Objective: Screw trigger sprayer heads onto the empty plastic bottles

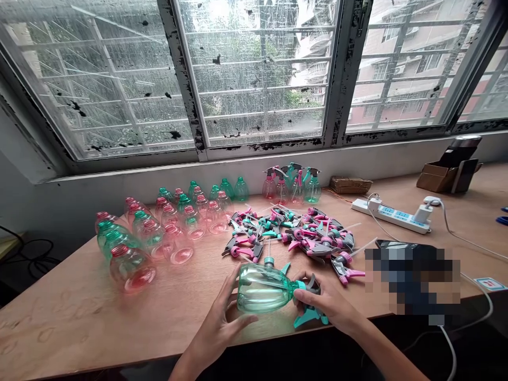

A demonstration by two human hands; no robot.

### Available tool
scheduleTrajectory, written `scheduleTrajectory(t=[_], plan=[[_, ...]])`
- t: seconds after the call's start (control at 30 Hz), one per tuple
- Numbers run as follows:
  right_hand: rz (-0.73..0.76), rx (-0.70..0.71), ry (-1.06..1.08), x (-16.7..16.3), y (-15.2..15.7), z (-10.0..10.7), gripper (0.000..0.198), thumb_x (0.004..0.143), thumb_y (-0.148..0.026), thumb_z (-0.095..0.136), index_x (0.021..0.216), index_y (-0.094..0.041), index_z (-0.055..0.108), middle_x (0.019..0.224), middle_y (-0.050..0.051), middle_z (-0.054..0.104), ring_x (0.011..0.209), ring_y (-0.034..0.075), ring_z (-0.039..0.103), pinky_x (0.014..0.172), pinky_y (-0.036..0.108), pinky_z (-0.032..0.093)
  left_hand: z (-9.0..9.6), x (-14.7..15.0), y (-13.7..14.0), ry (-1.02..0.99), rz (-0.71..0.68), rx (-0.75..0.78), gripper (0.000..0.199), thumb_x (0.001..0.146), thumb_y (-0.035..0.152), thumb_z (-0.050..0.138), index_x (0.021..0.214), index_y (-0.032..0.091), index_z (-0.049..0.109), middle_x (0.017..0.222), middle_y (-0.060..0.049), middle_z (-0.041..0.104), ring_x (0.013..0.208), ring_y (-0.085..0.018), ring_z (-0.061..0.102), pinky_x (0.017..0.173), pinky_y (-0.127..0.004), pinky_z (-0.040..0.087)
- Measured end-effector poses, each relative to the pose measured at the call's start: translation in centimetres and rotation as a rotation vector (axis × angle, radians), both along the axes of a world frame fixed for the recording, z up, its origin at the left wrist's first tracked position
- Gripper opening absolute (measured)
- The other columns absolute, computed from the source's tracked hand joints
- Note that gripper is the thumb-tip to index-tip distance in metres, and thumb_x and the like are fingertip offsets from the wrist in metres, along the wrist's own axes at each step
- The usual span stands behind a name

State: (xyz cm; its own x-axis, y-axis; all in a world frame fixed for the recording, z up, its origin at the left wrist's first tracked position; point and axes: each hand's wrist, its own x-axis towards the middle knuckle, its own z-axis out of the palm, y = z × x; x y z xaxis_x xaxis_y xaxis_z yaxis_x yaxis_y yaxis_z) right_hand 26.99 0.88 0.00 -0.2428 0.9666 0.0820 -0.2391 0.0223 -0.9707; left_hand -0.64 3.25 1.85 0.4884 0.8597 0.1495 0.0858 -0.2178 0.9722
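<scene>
Green bottle, held sideways near front edge of worktop — base within wide-spread left hand, gripped at spray head by right hand.

From my seat, the head camera shows me the left hand cupped at the base of a green bottle tipped sideways, while the right hand grips the turquoise spray head at its neck. Loose spray heads lie heaped beyond; open bottles stand leftward on the table.
</scene>
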Motion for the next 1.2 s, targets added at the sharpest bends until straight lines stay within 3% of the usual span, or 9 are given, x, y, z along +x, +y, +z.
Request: scheduleTrajectory(t=[0.1,0.23,0.37,0.5,0.6,0.73,0.87,1.1,1.2], plan=[[-0.004,-0.008,-0.016,0.0,-0.1,0.0,0.034,0.085,-0.043,0.079,0.095,-0.019,0.057,0.068,-0.002,0.071,0.062,0.014,0.063,0.062,0.025,0.05,0.1,0.1,-0.2,0.004,0.019,0.023,0.084,0.093,0.041,0.069,0.159,0.042,0.018,0.167,-0.001,0.031,0.15,-0.032,0.033,0.12,-0.04,0.037],[-0.01,-0.004,-0.055,0.0,-0.2,0.1,0.036,0.082,-0.043,0.081,0.097,-0.019,0.058,0.066,-0.003,0.069,0.063,0.015,0.062,0.062,0.025,0.049,0.6,0.1,-0.5,-0.01,-0.011,-0.04,0.102,0.087,0.039,0.077,0.16,0.042,0.006,0.166,-0.002,0.031,0.149,-0.031,0.036,0.12,-0.04,0.037],[-0.009,-0.003,-0.06,-0.1,-0.1,0.2,0.037,0.082,-0.043,0.081,0.098,-0.019,0.059,0.065,-0.004,0.068,0.062,0.015,0.062,0.062,0.026,0.049,0.9,0.1,-0.4,0.004,-0.056,-0.051,0.089,0.092,0.038,0.07,0.16,0.039,0.012,0.167,-0.003,0.03,0.149,-0.03,0.036,0.122,-0.04,0.035],[-0.016,-0.016,-0.036,-0.1,0.0,0.3,0.036,0.082,-0.044,0.081,0.097,-0.019,0.059,0.065,-0.003,0.069,0.062,0.015,0.062,0.062,0.026,0.05,0.4,-0.1,-0.3,0.017,-0.049,-0.018,0.089,0.094,0.037,0.069,0.159,0.044,0.008,0.17,0.001,0.021,0.152,-0.029,0.032,0.122,-0.039,0.034],[-0.012,-0.026,-0.011,-0.2,0.0,0.4,0.036,0.081,-0.045,0.081,0.094,-0.019,0.059,0.07,-0.003,0.069,0.061,0.015,0.063,0.062,0.026,0.05,0.1,-0.2,-0.4,0.03,-0.059,-0.007,0.083,0.098,0.04,0.061,0.16,0.043,0.005,0.169,-0.001,0.025,0.152,-0.03,0.031,0.124,-0.044,0.029],[-0.006,-0.018,-0.033,-0.2,0.0,0.4,0.037,0.081,-0.045,0.081,0.095,-0.019,0.059,0.066,-0.003,0.069,0.061,0.015,0.064,0.062,0.026,0.05,0.4,-0.2,-0.7,0.039,-0.054,-0.028,0.102,0.091,0.041,0.071,0.161,0.037,-0.003,0.17,-0.005,0.023,0.154,-0.032,0.023,0.125,-0.048,0.025],[-0.014,-0.007,-0.041,-0.2,-0.1,0.6,0.037,0.08,-0.045,0.082,0.093,-0.02,0.06,0.068,-0.003,0.069,0.061,0.016,0.064,0.063,0.027,0.051,0.7,-0.2,-0.7,0.041,-0.054,-0.044,0.099,0.09,0.042,0.072,0.162,0.034,0.004,0.168,-0.006,0.028,0.154,-0.034,0.024,0.127,-0.05,0.02],[-0.029,-0.032,-0.015,-0.3,-0.1,0.6,0.038,0.079,-0.047,0.082,0.092,-0.02,0.059,0.07,-0.001,0.069,0.06,0.017,0.064,0.061,0.028,0.051,-0.2,-0.4,-0.4,0.019,-0.113,-0.017,0.094,0.096,0.038,0.065,0.16,0.042,-0.003,0.167,-0.007,0.03,0.149,-0.032,0.037,0.122,-0.049,0.032],[-0.014,-0.032,-0.022,-0.3,-0.1,0.6,0.038,0.079,-0.047,0.082,0.093,-0.02,0.059,0.069,-0.002,0.069,0.061,0.016,0.064,0.062,0.028,0.051,-0.1,-0.4,-0.6,0.01,-0.112,-0.035,0.102,0.092,0.037,0.071,0.16,0.042,-0.004,0.17,-0.005,0.021,0.151,-0.032,0.032,0.122,-0.048,0.032]])
